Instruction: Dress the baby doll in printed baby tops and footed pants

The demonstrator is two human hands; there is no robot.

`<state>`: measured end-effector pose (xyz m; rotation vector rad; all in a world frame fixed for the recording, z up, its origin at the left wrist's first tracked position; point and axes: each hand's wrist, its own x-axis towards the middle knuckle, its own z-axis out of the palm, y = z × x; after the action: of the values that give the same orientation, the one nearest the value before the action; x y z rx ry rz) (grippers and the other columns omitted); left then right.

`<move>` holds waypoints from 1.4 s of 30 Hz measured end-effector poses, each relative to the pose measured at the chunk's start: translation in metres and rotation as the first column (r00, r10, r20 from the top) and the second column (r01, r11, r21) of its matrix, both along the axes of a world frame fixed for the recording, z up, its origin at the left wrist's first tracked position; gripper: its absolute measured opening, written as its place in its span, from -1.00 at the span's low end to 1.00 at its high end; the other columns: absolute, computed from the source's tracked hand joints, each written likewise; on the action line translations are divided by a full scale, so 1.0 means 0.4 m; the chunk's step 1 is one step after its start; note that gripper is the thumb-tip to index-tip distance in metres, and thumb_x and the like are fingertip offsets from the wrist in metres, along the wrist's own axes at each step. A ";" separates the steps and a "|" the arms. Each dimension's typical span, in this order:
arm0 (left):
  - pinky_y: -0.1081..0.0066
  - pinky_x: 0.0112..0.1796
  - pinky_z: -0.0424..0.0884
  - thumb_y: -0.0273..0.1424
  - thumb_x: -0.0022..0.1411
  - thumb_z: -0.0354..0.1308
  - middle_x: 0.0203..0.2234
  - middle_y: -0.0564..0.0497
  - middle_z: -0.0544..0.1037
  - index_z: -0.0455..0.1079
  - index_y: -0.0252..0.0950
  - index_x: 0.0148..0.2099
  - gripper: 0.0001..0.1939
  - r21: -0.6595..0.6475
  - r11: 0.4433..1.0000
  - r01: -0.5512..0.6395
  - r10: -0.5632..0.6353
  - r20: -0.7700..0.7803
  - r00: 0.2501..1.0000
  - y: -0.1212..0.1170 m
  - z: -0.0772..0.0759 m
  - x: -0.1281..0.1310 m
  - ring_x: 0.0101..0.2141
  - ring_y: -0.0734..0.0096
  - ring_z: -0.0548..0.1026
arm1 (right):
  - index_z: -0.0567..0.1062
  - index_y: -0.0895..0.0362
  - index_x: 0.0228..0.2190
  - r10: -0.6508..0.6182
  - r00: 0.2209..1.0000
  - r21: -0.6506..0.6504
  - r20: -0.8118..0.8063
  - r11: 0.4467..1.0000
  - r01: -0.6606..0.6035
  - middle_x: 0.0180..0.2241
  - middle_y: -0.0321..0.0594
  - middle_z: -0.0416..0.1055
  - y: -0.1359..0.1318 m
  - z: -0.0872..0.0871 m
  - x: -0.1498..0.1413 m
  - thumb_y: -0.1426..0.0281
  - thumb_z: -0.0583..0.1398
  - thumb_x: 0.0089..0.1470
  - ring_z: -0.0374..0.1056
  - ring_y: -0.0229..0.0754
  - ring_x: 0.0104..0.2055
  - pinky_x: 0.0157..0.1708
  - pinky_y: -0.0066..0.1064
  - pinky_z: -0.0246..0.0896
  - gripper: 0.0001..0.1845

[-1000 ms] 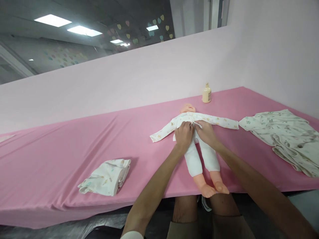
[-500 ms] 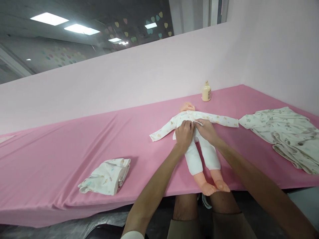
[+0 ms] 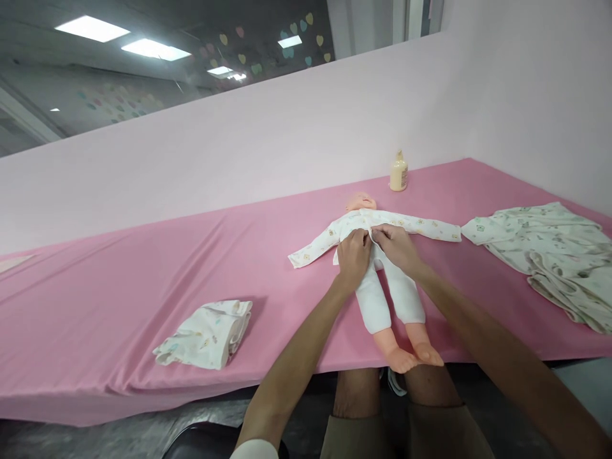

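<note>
In the view from the head, a baby doll (image 3: 362,201) lies on its back on a table with a pink cloth (image 3: 201,268), right in front of the person. Its head points away, toward the wall (image 3: 287,140), and its bare, peach-coloured feet reach the near edge.

The doll wears a white baby shirt (image 3: 335,234) with tiny yellow and brown pictures on it. Both long sleeves stretch out wide to the sides, like wings, and they look flat at the ends. No doll hands show there. White pants (image 3: 373,303) cover its legs and stop above the ankles. The legs are a little apart at the top, and the feet touch or nearly touch.

The left hand (image 3: 354,258) has its fingers bent and squeezed together on the front of the shirt. The right hand (image 3: 394,245) is close beside it, with thumb and finger pinching a little bit of the shirt's white cloth. The hands hide the doll's tummy.

A pale yellow pump bottle (image 3: 398,173) stands past the doll's head. A folded printed cloth (image 3: 205,336) lies to the left. A pile of printed baby clothes (image 3: 549,245) lies to the right, by the sleeve's end.
</note>
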<state>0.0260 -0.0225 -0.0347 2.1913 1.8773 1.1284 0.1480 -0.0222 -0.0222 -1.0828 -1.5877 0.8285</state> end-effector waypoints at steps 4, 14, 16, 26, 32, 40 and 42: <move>0.42 -0.40 0.13 -0.46 0.29 -0.01 -0.47 0.05 0.48 0.28 -0.27 -0.45 -0.76 0.006 0.999 0.045 -0.045 0.097 0.994 -0.002 0.005 0.000 -0.45 0.46 0.34 | 0.43 0.12 -0.53 -0.059 0.998 -0.044 -0.021 0.997 0.058 -0.54 -0.35 0.34 0.013 -0.012 0.000 0.34 0.10 0.01 0.19 -0.27 -0.48 -0.42 -0.41 0.07 -0.83; 0.45 -0.40 0.22 -0.45 0.18 -0.03 -0.49 0.07 0.49 0.37 -0.28 -0.44 -0.80 -0.170 0.959 0.225 -0.151 0.364 0.919 -0.016 0.046 -0.025 -0.44 0.47 0.37 | 0.50 0.11 -0.40 -0.195 0.955 0.123 0.225 0.978 0.170 -0.43 -0.27 0.50 0.020 -0.038 -0.017 0.44 0.10 0.07 0.35 -0.22 -0.39 -0.28 -0.36 0.17 -0.83; 0.46 -0.41 0.21 -0.43 0.18 -0.02 -0.53 0.07 0.46 0.33 -0.29 -0.48 -0.79 -0.181 0.956 0.231 -0.142 0.404 0.904 -0.013 0.047 -0.028 -0.46 0.48 0.35 | 0.49 0.10 -0.40 -0.211 0.935 0.159 0.286 0.972 0.170 -0.45 -0.28 0.47 0.023 -0.043 -0.017 0.45 0.10 0.07 0.33 -0.21 -0.41 -0.31 -0.36 0.15 -0.85; 0.48 -0.49 0.14 -0.44 0.16 -0.02 -0.67 0.12 0.29 0.20 -0.28 -0.54 -0.78 -0.170 0.938 0.303 -0.161 0.559 0.813 0.013 0.033 -0.034 -0.59 0.55 0.22 | 0.48 0.11 -0.20 -0.376 0.842 0.413 0.387 0.887 0.206 -0.29 -0.17 0.41 0.018 -0.065 -0.023 0.42 0.05 0.17 0.32 -0.19 -0.37 -0.38 -0.37 0.11 -0.76; 0.46 -0.47 0.14 -0.48 0.17 -0.04 -0.66 0.11 0.29 0.16 -0.27 -0.56 -0.76 -0.170 0.945 0.279 -0.158 0.508 0.847 0.010 0.035 -0.031 -0.56 0.52 0.24 | 0.47 0.14 -0.33 -0.401 0.736 0.498 0.545 0.861 0.100 -0.33 -0.11 0.36 -0.002 -0.057 -0.018 0.41 -0.03 0.27 0.26 -0.18 -0.39 -0.43 -0.38 0.05 -0.71; 0.43 -0.43 0.17 -0.49 0.20 -0.07 -0.58 0.07 0.32 0.13 -0.25 -0.50 -0.78 -0.218 0.959 0.182 -0.067 0.449 0.891 0.002 0.044 -0.022 -0.46 0.45 0.29 | 0.42 0.13 -0.45 -0.425 0.718 0.538 0.552 0.839 0.084 -0.40 -0.14 0.37 -0.008 -0.055 -0.023 0.48 -0.04 0.25 0.21 -0.19 -0.42 -0.44 -0.35 0.00 -0.69; 0.43 -0.44 0.18 -0.48 0.20 -0.06 -0.59 0.07 0.32 0.12 -0.24 -0.50 -0.78 -0.227 0.955 0.194 -0.068 0.469 0.881 0.004 0.044 -0.025 -0.47 0.45 0.29 | 0.41 0.13 -0.46 -0.396 0.718 0.506 0.572 0.860 0.071 -0.40 -0.14 0.38 -0.008 -0.055 -0.023 0.47 -0.03 0.25 0.24 -0.18 -0.40 -0.40 -0.35 0.03 -0.69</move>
<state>0.0159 -0.0210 -0.0170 1.6924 1.5463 1.1579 0.1387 -0.0255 -0.0442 -1.2663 -2.0219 -0.1720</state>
